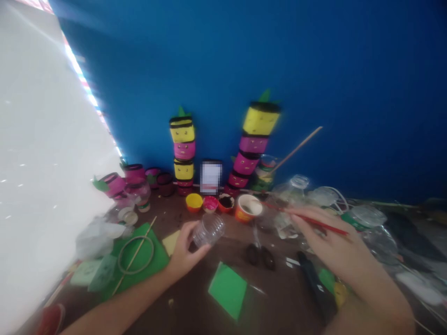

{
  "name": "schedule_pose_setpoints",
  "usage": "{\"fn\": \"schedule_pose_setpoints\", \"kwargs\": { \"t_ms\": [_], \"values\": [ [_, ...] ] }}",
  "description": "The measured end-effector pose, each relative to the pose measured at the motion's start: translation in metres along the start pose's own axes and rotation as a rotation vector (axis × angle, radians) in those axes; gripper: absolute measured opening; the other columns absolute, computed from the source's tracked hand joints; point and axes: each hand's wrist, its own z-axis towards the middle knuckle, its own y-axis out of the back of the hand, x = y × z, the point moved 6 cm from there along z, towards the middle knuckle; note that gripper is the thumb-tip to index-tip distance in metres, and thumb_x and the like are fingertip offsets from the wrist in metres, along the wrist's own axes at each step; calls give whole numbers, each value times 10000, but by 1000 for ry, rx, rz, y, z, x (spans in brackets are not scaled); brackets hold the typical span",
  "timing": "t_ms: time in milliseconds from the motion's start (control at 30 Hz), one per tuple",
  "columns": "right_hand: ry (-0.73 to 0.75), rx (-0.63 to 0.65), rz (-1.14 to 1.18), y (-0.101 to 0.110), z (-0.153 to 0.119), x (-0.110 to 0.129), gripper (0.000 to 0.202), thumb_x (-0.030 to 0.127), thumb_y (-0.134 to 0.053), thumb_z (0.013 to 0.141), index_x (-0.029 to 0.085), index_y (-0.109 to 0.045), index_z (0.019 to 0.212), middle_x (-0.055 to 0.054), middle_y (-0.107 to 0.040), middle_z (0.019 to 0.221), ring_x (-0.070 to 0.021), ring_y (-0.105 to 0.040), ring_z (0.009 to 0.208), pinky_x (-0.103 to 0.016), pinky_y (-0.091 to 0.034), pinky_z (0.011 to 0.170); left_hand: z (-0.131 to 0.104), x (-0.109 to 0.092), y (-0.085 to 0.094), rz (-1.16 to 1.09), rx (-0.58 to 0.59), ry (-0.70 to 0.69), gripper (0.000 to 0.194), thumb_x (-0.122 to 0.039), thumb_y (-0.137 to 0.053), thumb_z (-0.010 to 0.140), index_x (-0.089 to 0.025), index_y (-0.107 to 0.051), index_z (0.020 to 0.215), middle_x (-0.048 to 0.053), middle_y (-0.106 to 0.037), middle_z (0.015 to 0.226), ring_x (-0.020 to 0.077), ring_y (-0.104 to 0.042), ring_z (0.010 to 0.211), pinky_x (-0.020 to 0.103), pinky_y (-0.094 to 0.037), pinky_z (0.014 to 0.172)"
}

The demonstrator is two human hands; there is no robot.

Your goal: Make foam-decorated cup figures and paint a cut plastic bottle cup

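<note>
My left hand is wrapped round a clear ribbed plastic cup near the middle of the table. In my right hand is a thin red paintbrush, its front end pointing left at the rim of a white-and-red paper cup. Left of that cup stand small pots of black paint, pink paint and yellow paint. Below the paper cup lie black-handled scissors. Motion blurs the brush tip.
Two painted stacks stand before the blue wall. Pink containers are at the left, clear bottles at the right. Green sheets, one under a ring, another nearer, lie on the table, with a black tool.
</note>
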Motion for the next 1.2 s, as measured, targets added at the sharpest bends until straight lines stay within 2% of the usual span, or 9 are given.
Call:
{"fn": "schedule_pose_setpoints", "kwargs": {
  "t_ms": [100, 267, 467, 667, 833, 933, 1200],
  "values": [
    [-45, 2, -4, -1, -1, -4, 199, 387, -495, 801, 272, -649, 855, -13, -690, 886, -212, -632, 814, -317, -481, 734, 0, 0, 0, 2, 2, 1, 485, -287, -661, 716, -197, -486, 1159, 96, -526, 1125, 243, -521, 1079, 393, -421, 941],
    [-70, -18, -2, -3, 1, -3, 208, 422, -539, 776, 253, -659, 757, -23, -692, 810, -215, -635, 773, -291, -478, 679, 0, 1, 0, -5, 5, 2, 486, -296, -663, 717, -200, -489, 1161, 90, -530, 1127, 241, -523, 1081, 384, -420, 942],
    [-123, -17, -8, -4, -1, -11, 204, 428, -542, 784, 285, -658, 871, 0, -698, 948, -225, -636, 895, -315, -491, 742, -1, 1, -1, -14, 13, 13, 493, -301, -664, 714, -195, -487, 1162, 94, -526, 1126, 242, -518, 1081, 389, -420, 942],
    [143, -33, -90, -2, -3, 12, 178, 320, -487, 825, 255, -633, 904, -16, -682, 886, -192, -635, 825, -314, -488, 735, 0, 0, -1, -12, 19, 4, 485, -293, -659, 720, -195, -485, 1162, 89, -524, 1122, 237, -517, 1080, 388, -415, 944],
    [268, -39, -134, 0, -7, 20, 157, 254, -479, 837, 236, -620, 904, -31, -682, 919, -181, -635, 839, -291, -493, 735, 0, -1, -1, -8, 26, -5, 479, -284, -655, 728, -199, -479, 1165, 87, -520, 1116, 231, -518, 1072, 384, -418, 942],
    [316, -32, -141, -1, -7, 21, 148, 233, -474, 837, 231, -612, 887, -35, -683, 914, -179, -641, 831, -270, -502, 685, 0, -1, -1, -25, 21, 5, 484, -287, -655, 725, -199, -480, 1167, 90, -517, 1123, 236, -517, 1082, 390, -418, 947],
    [313, 5, -98, -4, -5, 20, 149, 198, -496, 809, 213, -644, 820, -42, -695, 938, -181, -660, 854, -261, -516, 706, -1, 0, -1, -26, 18, 23, 499, -310, -667, 713, -190, -495, 1166, 94, -525, 1126, 238, -524, 1078, 390, -416, 950]
  ]
}}
